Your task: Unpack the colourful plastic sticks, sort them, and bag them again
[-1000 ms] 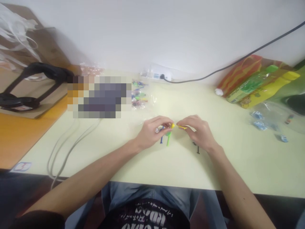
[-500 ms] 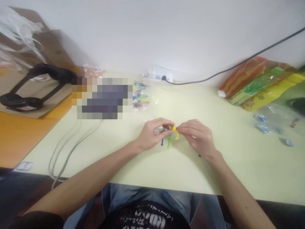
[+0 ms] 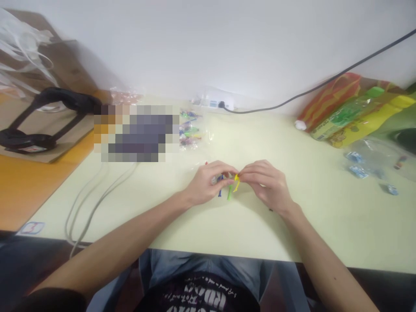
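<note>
My left hand (image 3: 204, 184) and my right hand (image 3: 269, 184) meet above the pale table, fingertips pinched together. Between them is a small yellow plastic piece (image 3: 237, 183) with a thin stem that widens at its lower end. Both hands' fingertips are on it and cover part of its top. Under my left fingers show a similar green piece (image 3: 229, 192) and a blue piece (image 3: 220, 190). Whether these hang from the fingers or lie on the table I cannot tell. A clear round part shows partly behind my left thumb.
Clear bags of colourful small pieces (image 3: 191, 130) lie beyond my hands, beside a blurred-out dark device (image 3: 143, 134). Grey cables (image 3: 94, 212) run down the left. A power strip (image 3: 211, 102) sits by the wall. At right are a green-capped bottle (image 3: 344, 115) and small blue-white packets (image 3: 358, 171).
The yellow piece has turned, its stem now slanting down to the left instead of to the right. My hands stay nearly in place, and the view has shifted slightly.
</note>
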`<move>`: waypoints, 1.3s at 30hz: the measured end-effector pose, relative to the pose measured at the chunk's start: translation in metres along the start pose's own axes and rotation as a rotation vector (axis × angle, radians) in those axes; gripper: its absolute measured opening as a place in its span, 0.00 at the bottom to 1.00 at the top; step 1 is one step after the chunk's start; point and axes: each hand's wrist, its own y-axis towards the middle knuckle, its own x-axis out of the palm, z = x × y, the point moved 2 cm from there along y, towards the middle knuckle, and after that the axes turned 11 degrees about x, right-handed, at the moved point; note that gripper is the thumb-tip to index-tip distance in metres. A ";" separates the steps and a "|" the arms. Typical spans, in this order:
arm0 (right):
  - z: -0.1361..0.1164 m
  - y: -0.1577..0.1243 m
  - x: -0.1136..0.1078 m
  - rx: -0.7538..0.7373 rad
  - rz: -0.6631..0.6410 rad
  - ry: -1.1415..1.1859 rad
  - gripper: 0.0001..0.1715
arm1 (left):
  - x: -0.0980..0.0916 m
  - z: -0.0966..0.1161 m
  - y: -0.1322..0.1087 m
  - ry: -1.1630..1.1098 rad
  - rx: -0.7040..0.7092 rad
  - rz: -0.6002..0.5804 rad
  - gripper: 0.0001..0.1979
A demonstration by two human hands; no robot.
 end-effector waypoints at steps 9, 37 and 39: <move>-0.002 0.003 -0.006 0.120 0.026 0.056 0.02 | 0.003 0.002 0.000 0.007 0.055 -0.034 0.09; 0.027 -0.098 -0.043 0.616 -0.145 -0.243 0.26 | 0.036 0.002 0.002 0.609 0.197 -0.337 0.13; 0.026 -0.100 -0.038 0.619 -0.109 -0.244 0.22 | 0.036 0.001 0.001 0.601 0.185 -0.355 0.13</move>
